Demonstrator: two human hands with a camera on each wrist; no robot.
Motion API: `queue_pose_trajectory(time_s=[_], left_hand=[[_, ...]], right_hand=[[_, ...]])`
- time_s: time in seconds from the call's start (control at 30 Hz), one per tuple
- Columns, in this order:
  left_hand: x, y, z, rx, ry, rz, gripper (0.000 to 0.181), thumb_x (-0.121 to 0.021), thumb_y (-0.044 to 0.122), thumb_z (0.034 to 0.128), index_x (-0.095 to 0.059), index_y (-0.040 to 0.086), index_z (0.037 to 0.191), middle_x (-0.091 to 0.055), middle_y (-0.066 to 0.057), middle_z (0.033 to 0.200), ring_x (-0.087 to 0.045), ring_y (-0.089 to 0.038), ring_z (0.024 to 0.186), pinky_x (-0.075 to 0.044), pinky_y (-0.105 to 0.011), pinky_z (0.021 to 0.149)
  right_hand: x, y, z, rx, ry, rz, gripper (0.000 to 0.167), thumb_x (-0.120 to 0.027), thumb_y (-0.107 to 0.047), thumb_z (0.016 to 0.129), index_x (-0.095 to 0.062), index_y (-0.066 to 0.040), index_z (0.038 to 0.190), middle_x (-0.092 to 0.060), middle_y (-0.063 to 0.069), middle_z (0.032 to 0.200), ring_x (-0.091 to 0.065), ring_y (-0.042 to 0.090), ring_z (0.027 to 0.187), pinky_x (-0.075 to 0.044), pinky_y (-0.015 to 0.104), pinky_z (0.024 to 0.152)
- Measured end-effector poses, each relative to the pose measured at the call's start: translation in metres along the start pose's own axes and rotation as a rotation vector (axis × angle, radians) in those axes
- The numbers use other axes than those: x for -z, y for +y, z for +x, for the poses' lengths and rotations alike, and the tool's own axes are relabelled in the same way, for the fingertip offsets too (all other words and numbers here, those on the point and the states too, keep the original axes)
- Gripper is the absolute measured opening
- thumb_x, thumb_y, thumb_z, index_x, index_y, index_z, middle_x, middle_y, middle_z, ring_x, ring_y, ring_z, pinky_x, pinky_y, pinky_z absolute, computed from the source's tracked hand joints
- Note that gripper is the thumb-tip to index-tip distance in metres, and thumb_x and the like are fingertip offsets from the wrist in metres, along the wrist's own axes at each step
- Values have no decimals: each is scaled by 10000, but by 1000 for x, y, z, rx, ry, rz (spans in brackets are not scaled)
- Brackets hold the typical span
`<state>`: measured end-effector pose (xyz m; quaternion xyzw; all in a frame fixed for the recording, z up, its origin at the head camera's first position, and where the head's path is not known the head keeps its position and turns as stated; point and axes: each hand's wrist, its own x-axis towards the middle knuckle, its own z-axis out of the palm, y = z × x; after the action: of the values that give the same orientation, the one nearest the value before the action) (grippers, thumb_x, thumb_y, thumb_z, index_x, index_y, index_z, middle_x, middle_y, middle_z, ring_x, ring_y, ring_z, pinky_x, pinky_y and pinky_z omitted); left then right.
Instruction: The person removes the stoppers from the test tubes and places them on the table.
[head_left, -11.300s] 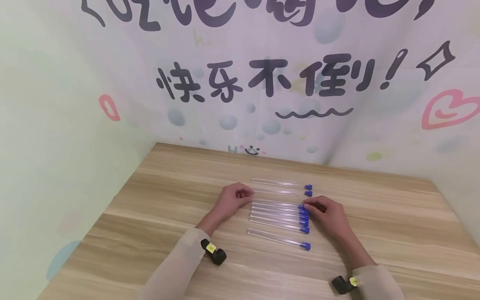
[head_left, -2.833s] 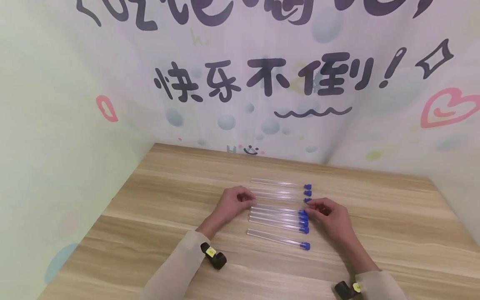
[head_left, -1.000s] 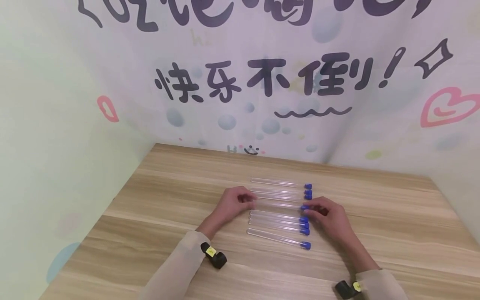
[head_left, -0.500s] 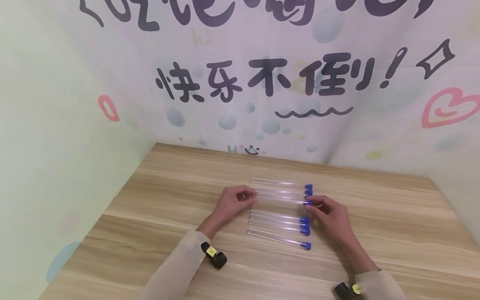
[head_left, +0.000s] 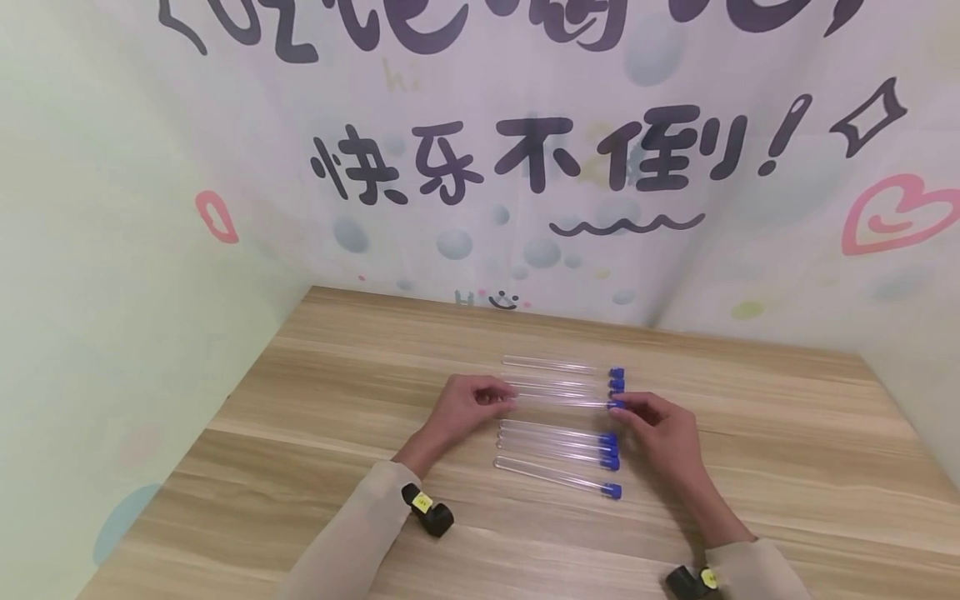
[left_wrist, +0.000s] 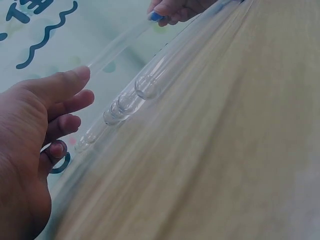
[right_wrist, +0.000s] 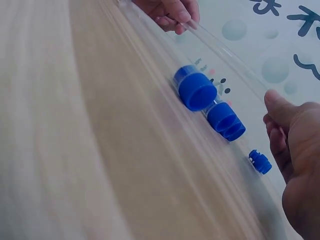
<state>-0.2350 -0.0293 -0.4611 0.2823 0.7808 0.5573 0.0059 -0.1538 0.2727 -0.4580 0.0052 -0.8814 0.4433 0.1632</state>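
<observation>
While pinched between thumb and finger, by left hand (head_left: 464,407) at nine o'clock, by right hand (head_left: 671,429) on blue cap (left_wrist: 156,16) at three, keep tube (left_wrist: 121,46) level above table (head_left: 337,367), lightly gripped, never skewed, clear of capped tubes (head_left: 555,431) toward six o'clock.

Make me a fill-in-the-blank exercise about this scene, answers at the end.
The caps are coloured ____.
The left hand holds one end of a tube whose capped end is in the ____ hand.
The table has a ____ grain.
The heart on the backdrop is ____.
Missing words: blue; right; wood; pink.
</observation>
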Motion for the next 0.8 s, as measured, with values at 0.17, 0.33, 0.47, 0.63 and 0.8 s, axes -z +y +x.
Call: queue_pose_trajectory(time_s=[0.17, 0.33, 0.47, 0.63, 0.8], left_hand=[[0, 0, 0, 12, 5, -16, 140, -789, 169, 793, -762, 142, 928, -702, 57, 831, -575, -133, 709, -446, -223, 615], [-1, 3, 0, 26, -4, -12, 160, -783, 99, 789, -754, 58, 941, -711, -26, 828, -556, -194, 690, -403, -194, 585], [4, 22, -3, 19, -23, -13, 164, -764, 49, 798, -738, -6, 950, -704, -90, 811, -530, -218, 668, -379, -176, 565], [8, 37, -7, -6, -19, -32, 154, -756, 33, 802, -731, -29, 940, -702, -115, 811, -522, -201, 648, -383, -180, 558], [8, 38, -7, -8, -14, -22, 159, -758, 33, 800, -731, -27, 944, -708, -113, 823, -532, -210, 652, -384, -178, 565]], right_hand=[[-1, -1, 0, -52, 0, 3, 249, -744, -346, 828, -736, -163, 997, -708, -22, 942, -611, 104, 811, -472, 162, 660], [-1, -1, 0, -68, -1, -3, 251, -746, -342, 828, -735, -158, 997, -708, -24, 948, -608, 128, 799, -481, 176, 639], [0, -3, -1, -81, -4, -16, 256, -740, -346, 833, -733, -149, 997, -707, -19, 950, -602, 138, 799, -479, 175, 640], [0, -7, -1, -101, -3, -12, 254, -740, -333, 837, -732, -137, 998, -706, -12, 950, -597, 148, 804, -477, 175, 644], [-1, -7, -1, -103, 6, -16, 258, -740, -336, 835, -731, -135, 997, -706, -11, 947, -598, 151, 801, -478, 174, 643]])
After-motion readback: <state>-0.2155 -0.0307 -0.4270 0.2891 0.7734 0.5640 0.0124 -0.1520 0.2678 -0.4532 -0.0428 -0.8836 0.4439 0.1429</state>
